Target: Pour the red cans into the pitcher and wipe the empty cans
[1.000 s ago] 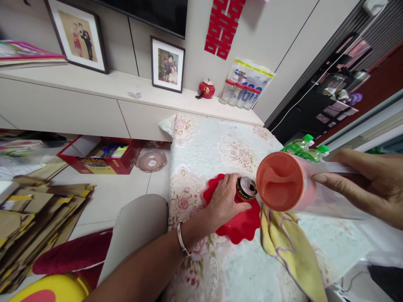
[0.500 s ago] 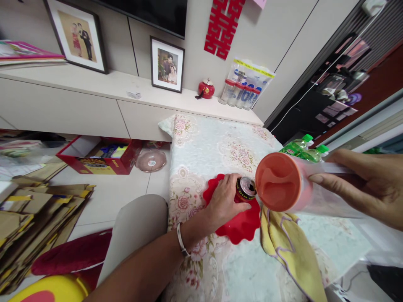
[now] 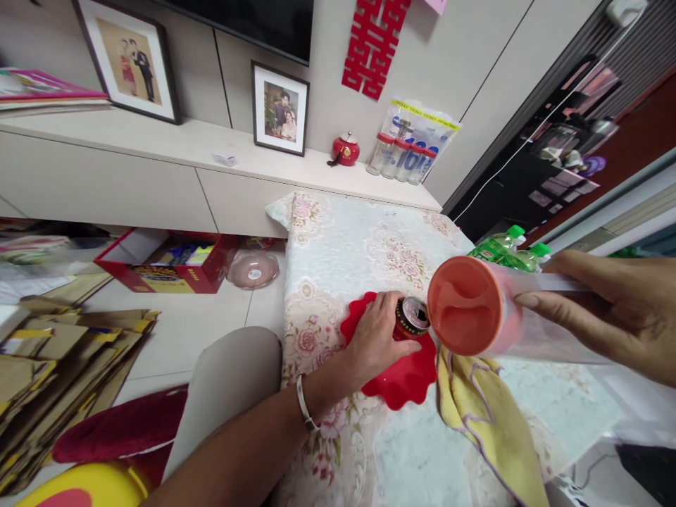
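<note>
My left hand [image 3: 372,331] is wrapped round a drink can [image 3: 412,315], which has an opened silver top and a dark red side. The can is over a red scalloped plate [image 3: 398,387] on the table. In my right hand [image 3: 607,310] is the handle of a clear plastic pitcher [image 3: 549,338], tipped on its side. Its orange lid [image 3: 465,306] faces left, the edge right beside the can's top. I cannot make out any liquid between them. A yellow cloth [image 3: 489,422] lies beneath the pitcher, right of the plate.
Green-capped bottles [image 3: 499,243] stand behind the pitcher on the flower-patterned tablecloth [image 3: 348,246]. Along the cabinet top are a red pot [image 3: 346,149], red-lidded glass jars [image 3: 393,158] and picture frames [image 3: 279,109]. Flattened cardboard [image 3: 79,373] and a red box [image 3: 163,264] are on the floor.
The pitcher in my right hand has shifted very slightly to the left. My left hand and the can stay where they were.
</note>
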Tool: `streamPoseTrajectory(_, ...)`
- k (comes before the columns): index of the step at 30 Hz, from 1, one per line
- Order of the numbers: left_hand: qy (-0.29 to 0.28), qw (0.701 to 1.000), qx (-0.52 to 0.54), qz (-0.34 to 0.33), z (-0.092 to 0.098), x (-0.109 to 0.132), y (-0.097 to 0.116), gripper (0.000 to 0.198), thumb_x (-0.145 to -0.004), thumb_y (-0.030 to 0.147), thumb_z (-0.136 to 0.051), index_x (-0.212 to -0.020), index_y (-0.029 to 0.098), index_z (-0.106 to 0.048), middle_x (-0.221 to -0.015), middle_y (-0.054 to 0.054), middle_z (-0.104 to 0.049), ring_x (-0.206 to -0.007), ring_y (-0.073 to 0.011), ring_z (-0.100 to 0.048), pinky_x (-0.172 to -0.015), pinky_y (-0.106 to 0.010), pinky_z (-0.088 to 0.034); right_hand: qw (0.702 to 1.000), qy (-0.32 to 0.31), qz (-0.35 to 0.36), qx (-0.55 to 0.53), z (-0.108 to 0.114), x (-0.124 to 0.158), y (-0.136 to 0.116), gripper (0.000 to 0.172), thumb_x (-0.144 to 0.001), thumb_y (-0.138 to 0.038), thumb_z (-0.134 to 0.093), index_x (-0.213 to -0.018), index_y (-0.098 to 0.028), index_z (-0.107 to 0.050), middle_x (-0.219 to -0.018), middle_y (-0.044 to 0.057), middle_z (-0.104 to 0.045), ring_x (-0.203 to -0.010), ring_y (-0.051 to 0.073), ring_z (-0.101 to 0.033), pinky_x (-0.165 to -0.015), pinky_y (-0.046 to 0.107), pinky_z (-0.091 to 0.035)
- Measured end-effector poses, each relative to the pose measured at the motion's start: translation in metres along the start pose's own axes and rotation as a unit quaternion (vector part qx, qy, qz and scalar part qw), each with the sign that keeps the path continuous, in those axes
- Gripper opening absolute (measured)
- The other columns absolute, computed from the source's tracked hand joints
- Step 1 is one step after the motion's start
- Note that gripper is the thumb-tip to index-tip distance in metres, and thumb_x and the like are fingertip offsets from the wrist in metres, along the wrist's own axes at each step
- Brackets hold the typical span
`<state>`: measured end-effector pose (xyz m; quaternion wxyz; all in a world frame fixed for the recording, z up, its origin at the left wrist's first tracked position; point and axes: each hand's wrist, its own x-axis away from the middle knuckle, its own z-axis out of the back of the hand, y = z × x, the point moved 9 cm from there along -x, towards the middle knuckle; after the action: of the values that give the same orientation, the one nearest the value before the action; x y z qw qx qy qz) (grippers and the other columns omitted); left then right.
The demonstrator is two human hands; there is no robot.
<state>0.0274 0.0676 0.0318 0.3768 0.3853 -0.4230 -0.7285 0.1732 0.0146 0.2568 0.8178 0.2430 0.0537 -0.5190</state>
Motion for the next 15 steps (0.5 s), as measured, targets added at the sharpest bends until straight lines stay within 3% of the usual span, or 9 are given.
streamPoseTrajectory(7, 0.005, 1.0, 0.008, -0.004, 0.0, 0.0, -0.001, 0.061, -0.072, 0.02, -0.084, -0.123, 0.024, -0.051, -0.128, -0.01, -0.062, -0.126, -0.0339, -0.06, -0.111, -0.054, -0.05, 0.999, -0.011, 0.0, -0.031, -0.001, -0.001, 0.001, 0.063, -0.095, -0.083, -0.041, -0.075, -0.026, -0.059, -0.052, 0.0, -0.059, -0.036, 0.014, -0.047, -0.044, 0.031, -0.034)
streamPoseTrajectory(15, 0.0, 1.0, 0.005, 0.0, 0.0, 0.001, 0.0, 0.062, -0.072, 0.02, -0.085, -0.123, 0.025, -0.05, -0.129, -0.01, -0.061, -0.128, -0.0336, -0.059, -0.113, -0.054, -0.049, 0.999, 0.012, 0.051, -0.008, 0.004, -0.005, -0.012, 0.056, -0.101, -0.074, -0.042, -0.08, -0.025, -0.061, -0.046, -0.003, -0.054, -0.033, 0.013, -0.047, -0.041, 0.03, -0.034)
